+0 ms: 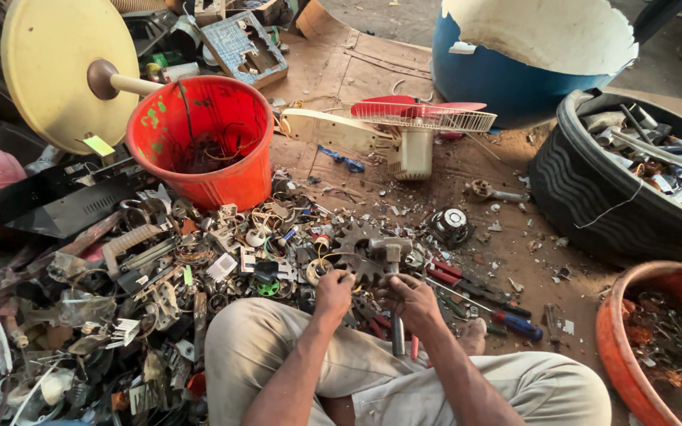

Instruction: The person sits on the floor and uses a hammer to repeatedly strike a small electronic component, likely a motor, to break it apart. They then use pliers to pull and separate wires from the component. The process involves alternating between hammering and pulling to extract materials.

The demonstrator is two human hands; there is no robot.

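Observation:
I sit on the ground with my knees up, both hands over a heap of metal scrap. My left hand (333,289) pinches a small part at the edge of a large rusty toothed gear (359,246). My right hand (409,300) is closed around the handle of a steel hammer (392,260), whose head rests by the gear. What exactly the left fingers hold is too small to tell.
A red bucket (234,183) with wires stands at the back left. A dismantled fan (404,130) lies ahead, a blue drum (507,79) behind it. A black tyre tub (609,205) and an orange basin (617,339) are on the right. Screwdrivers (499,312) lie beside my foot.

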